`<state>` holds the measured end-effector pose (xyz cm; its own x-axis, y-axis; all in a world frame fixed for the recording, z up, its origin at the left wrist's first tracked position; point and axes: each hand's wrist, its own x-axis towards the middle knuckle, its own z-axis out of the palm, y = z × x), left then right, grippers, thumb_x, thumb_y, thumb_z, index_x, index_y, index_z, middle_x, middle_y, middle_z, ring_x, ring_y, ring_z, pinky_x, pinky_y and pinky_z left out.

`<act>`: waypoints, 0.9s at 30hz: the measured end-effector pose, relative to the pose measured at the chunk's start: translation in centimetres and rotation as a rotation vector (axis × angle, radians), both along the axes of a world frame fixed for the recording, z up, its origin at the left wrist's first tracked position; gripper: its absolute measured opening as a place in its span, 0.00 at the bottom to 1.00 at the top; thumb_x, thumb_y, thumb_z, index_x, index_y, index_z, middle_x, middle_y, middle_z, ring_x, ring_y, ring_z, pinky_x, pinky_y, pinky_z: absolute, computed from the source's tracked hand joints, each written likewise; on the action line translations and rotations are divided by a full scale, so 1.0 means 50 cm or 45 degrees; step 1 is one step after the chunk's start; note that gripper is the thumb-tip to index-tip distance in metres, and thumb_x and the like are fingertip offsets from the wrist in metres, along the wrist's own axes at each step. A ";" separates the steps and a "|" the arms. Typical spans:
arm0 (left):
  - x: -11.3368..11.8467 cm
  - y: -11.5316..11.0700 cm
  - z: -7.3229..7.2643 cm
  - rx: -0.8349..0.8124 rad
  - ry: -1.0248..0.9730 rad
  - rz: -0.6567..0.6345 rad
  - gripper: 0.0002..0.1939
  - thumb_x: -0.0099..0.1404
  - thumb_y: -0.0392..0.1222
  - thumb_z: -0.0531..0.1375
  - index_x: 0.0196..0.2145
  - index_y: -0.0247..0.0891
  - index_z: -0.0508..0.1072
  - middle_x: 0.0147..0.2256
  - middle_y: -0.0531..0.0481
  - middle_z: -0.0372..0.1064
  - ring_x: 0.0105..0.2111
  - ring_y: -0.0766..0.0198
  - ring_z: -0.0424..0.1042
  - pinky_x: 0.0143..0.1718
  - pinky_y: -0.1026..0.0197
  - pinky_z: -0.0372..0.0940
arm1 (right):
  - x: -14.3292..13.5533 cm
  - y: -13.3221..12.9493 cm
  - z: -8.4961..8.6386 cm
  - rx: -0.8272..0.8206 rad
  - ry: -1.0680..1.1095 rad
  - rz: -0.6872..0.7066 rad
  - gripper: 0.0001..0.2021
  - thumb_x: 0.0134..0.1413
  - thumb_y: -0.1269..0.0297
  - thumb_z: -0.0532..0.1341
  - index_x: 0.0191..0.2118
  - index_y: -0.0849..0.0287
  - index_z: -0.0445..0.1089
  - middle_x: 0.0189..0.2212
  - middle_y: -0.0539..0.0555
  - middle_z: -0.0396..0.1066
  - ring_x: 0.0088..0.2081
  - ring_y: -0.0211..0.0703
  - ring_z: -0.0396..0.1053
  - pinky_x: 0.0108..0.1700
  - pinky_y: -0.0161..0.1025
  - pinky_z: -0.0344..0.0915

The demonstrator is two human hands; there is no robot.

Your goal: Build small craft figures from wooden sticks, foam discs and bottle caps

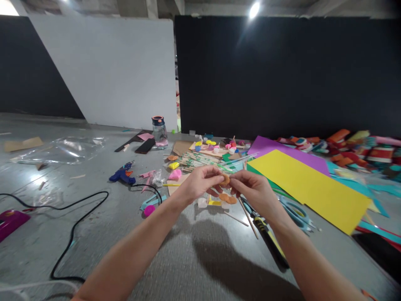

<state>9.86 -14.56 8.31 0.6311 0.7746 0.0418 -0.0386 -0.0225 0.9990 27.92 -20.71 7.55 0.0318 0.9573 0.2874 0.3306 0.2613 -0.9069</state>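
Note:
In front of me, my left hand [203, 180] is closed, pinching a small orange-brown piece [224, 180] that looks like modelling clay. My right hand [255, 190] meets it from the other side, its thumb and fingers closed at the piece's right edge. Just under the hands lie more flattened orange pieces [227, 198], a small yellow part [214, 202] and a whitish cap-like piece [202, 203]. Thin wooden sticks [249, 217] and a black-and-yellow utility knife [269, 238] rest beside my right hand. The fingertips partly hide the held piece.
Left are a blue glue gun [123, 175] with a black cord [77, 225], a phone [145, 145] and a water bottle [160, 134]. Behind my hands lie bundled sticks [196, 160]. At right are a yellow sheet [310, 188], a purple sheet [285, 154] and scissors [296, 212].

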 end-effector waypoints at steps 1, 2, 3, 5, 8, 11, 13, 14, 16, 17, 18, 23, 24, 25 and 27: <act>0.001 -0.001 0.001 -0.006 -0.013 0.015 0.05 0.66 0.40 0.62 0.35 0.36 0.73 0.32 0.50 0.74 0.29 0.69 0.74 0.31 0.64 0.71 | -0.001 -0.002 -0.001 0.037 -0.038 -0.032 0.11 0.59 0.56 0.61 0.37 0.58 0.76 0.27 0.52 0.75 0.27 0.41 0.70 0.28 0.38 0.68; 0.002 -0.002 0.001 -0.016 -0.032 0.033 0.05 0.66 0.40 0.62 0.35 0.35 0.73 0.32 0.50 0.74 0.28 0.69 0.74 0.30 0.65 0.71 | -0.002 -0.003 -0.002 0.093 -0.100 -0.063 0.11 0.61 0.58 0.59 0.40 0.58 0.76 0.30 0.54 0.76 0.29 0.43 0.72 0.31 0.39 0.69; 0.003 -0.003 0.002 -0.030 -0.054 0.054 0.05 0.66 0.40 0.62 0.34 0.35 0.72 0.33 0.50 0.74 0.28 0.69 0.74 0.30 0.65 0.71 | -0.005 -0.005 -0.003 0.164 -0.184 -0.086 0.12 0.63 0.59 0.57 0.43 0.57 0.76 0.34 0.55 0.77 0.33 0.45 0.74 0.34 0.41 0.71; 0.006 -0.006 0.004 -0.063 -0.090 0.096 0.06 0.65 0.41 0.63 0.34 0.35 0.71 0.33 0.50 0.74 0.28 0.69 0.74 0.30 0.65 0.72 | -0.014 -0.009 -0.008 0.329 -0.383 -0.103 0.15 0.67 0.63 0.53 0.51 0.56 0.74 0.45 0.58 0.77 0.44 0.49 0.74 0.45 0.46 0.71; 0.011 -0.011 0.007 -0.102 -0.108 0.147 0.07 0.65 0.41 0.64 0.34 0.34 0.71 0.31 0.50 0.73 0.27 0.68 0.74 0.30 0.63 0.73 | -0.029 -0.014 -0.017 0.490 -0.627 -0.109 0.20 0.69 0.66 0.49 0.61 0.55 0.67 0.57 0.60 0.71 0.58 0.54 0.67 0.58 0.54 0.65; 0.013 -0.012 0.006 -0.105 -0.119 0.146 0.06 0.65 0.40 0.63 0.37 0.34 0.73 0.32 0.50 0.73 0.28 0.67 0.75 0.31 0.62 0.73 | -0.038 -0.015 -0.026 0.504 -0.769 -0.118 0.23 0.70 0.66 0.46 0.67 0.56 0.59 0.61 0.62 0.66 0.62 0.55 0.62 0.63 0.60 0.59; 0.012 -0.010 0.004 -0.092 -0.122 0.134 0.05 0.65 0.39 0.62 0.37 0.35 0.74 0.32 0.50 0.72 0.28 0.67 0.75 0.31 0.62 0.73 | -0.039 -0.015 -0.029 0.493 -0.812 -0.121 0.24 0.71 0.66 0.46 0.69 0.55 0.55 0.63 0.62 0.64 0.64 0.56 0.60 0.64 0.63 0.57; 0.011 -0.009 0.003 -0.084 -0.122 0.128 0.05 0.65 0.40 0.62 0.37 0.35 0.74 0.32 0.50 0.72 0.29 0.67 0.75 0.31 0.62 0.73 | -0.038 -0.015 -0.030 0.488 -0.823 -0.123 0.25 0.71 0.65 0.46 0.70 0.55 0.53 0.64 0.62 0.63 0.65 0.56 0.59 0.64 0.63 0.57; 0.008 -0.007 0.002 -0.057 -0.119 0.113 0.06 0.65 0.41 0.62 0.37 0.35 0.74 0.32 0.50 0.72 0.30 0.67 0.75 0.31 0.63 0.73 | -0.036 -0.015 -0.030 0.482 -0.829 -0.127 0.25 0.71 0.65 0.46 0.70 0.55 0.53 0.64 0.62 0.62 0.66 0.56 0.58 0.64 0.62 0.59; 0.006 -0.006 0.002 -0.036 -0.115 0.107 0.06 0.65 0.41 0.62 0.37 0.35 0.74 0.33 0.50 0.72 0.30 0.67 0.75 0.31 0.63 0.73 | -0.035 -0.015 -0.030 0.482 -0.827 -0.126 0.25 0.71 0.65 0.46 0.70 0.56 0.53 0.64 0.63 0.63 0.65 0.56 0.59 0.64 0.61 0.59; 0.005 -0.005 0.003 -0.013 -0.110 0.104 0.07 0.65 0.42 0.62 0.36 0.35 0.74 0.33 0.51 0.72 0.30 0.67 0.75 0.31 0.64 0.73 | -0.034 -0.014 -0.030 0.483 -0.825 -0.128 0.25 0.71 0.65 0.47 0.70 0.57 0.54 0.63 0.63 0.63 0.65 0.56 0.59 0.64 0.61 0.60; 0.004 -0.005 0.003 0.048 -0.079 0.123 0.07 0.65 0.42 0.62 0.36 0.35 0.74 0.33 0.51 0.71 0.30 0.68 0.74 0.30 0.65 0.73 | -0.035 -0.014 -0.032 0.479 -0.849 -0.118 0.24 0.70 0.66 0.47 0.69 0.59 0.55 0.65 0.63 0.61 0.66 0.55 0.58 0.65 0.61 0.57; 0.003 -0.004 0.002 0.069 -0.072 0.126 0.07 0.65 0.42 0.61 0.36 0.35 0.74 0.34 0.51 0.71 0.31 0.67 0.75 0.31 0.65 0.73 | -0.035 -0.014 -0.032 0.472 -0.846 -0.112 0.24 0.70 0.66 0.47 0.68 0.59 0.56 0.65 0.63 0.61 0.66 0.55 0.58 0.65 0.61 0.57; 0.001 -0.002 0.002 0.097 -0.058 0.127 0.07 0.65 0.42 0.61 0.36 0.35 0.74 0.34 0.51 0.71 0.31 0.67 0.75 0.31 0.65 0.73 | -0.034 -0.014 -0.031 0.463 -0.832 -0.107 0.24 0.70 0.66 0.48 0.68 0.59 0.56 0.65 0.63 0.61 0.66 0.55 0.58 0.65 0.60 0.59; -0.007 0.004 0.003 0.158 -0.003 0.139 0.07 0.65 0.42 0.61 0.37 0.35 0.73 0.35 0.50 0.72 0.31 0.67 0.75 0.30 0.66 0.72 | -0.029 -0.013 -0.029 0.436 -0.789 -0.108 0.23 0.69 0.64 0.50 0.67 0.59 0.59 0.62 0.63 0.65 0.63 0.56 0.62 0.62 0.59 0.62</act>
